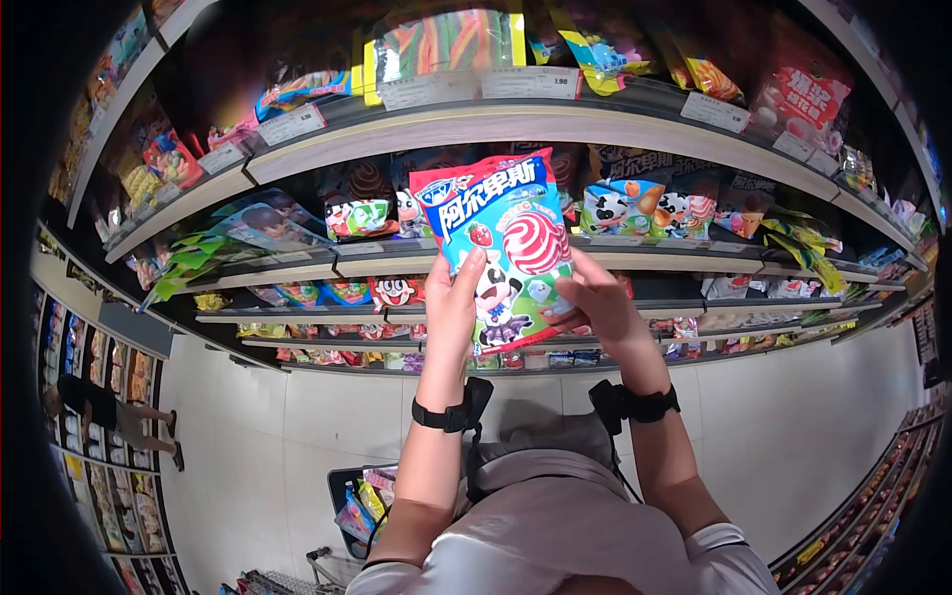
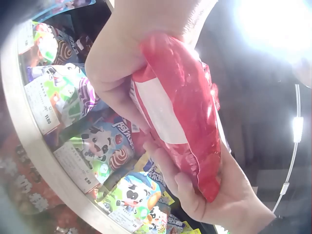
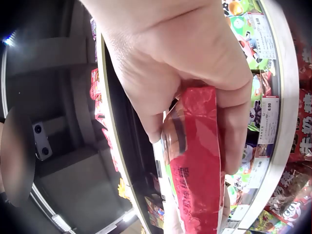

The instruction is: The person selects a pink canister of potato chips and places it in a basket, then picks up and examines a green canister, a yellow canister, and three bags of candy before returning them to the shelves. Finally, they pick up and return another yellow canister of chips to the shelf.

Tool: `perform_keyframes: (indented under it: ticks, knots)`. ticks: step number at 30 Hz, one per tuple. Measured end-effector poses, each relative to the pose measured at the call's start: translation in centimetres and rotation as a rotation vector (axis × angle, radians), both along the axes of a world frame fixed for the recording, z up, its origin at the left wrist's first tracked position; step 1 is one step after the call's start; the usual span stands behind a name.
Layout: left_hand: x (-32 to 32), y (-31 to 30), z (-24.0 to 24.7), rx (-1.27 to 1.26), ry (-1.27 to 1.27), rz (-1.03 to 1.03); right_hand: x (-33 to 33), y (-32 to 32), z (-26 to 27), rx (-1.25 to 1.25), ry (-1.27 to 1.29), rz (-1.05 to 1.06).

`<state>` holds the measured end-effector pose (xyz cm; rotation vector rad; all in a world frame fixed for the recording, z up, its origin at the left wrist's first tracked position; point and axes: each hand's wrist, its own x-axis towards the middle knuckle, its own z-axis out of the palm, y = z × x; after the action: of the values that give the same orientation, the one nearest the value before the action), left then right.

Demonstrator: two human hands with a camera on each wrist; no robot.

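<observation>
A bag of lollipops [image 1: 511, 273], blue and red with a cow and a pink-and-white swirl on its front, is held up before the shelves, its front facing the head camera. My left hand [image 1: 453, 307] grips its left edge, thumb lying on the front. The right hand [image 1: 605, 309] holds the opposite edge, thumb across the front and fingers behind. In the left wrist view the bag's red side [image 2: 192, 112] shows between both hands. The right wrist view shows my right hand [image 3: 185, 58] wrapped over the red end of the bag [image 3: 197, 151].
Curved shelves [image 1: 397, 134] carry several rows of candy bags and price tags. Similar cow-print bags [image 1: 625, 208] stand behind to the right. Lower left, a basket [image 1: 342, 496] of packages stands near a metal cart [image 1: 288, 582]. A person [image 1: 109, 416] stands in the far-left aisle.
</observation>
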<state>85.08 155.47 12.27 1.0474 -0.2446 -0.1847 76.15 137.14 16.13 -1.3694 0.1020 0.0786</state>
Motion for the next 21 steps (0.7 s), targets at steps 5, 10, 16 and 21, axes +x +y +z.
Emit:
perform_keyframes:
  ticks: [5,10,16,21]
  knots:
    - [-0.1,0.4,0.5,0.011,0.077,0.006,-0.3,0.0,-1.7,0.001,-0.005,0.030]
    - [-0.5,0.8,1.4,-0.062,0.155,-0.082,-0.9,0.1,-1.4,0.042,-0.025,-0.026]
    - [-1.4,2.3,0.6,0.051,0.045,-0.267,-0.7,0.2,-1.2,0.164,-0.026,-0.115]
    - [-2.5,3.1,1.4,0.188,0.108,-0.329,-1.2,0.3,-0.9,0.100,-0.013,-0.094]
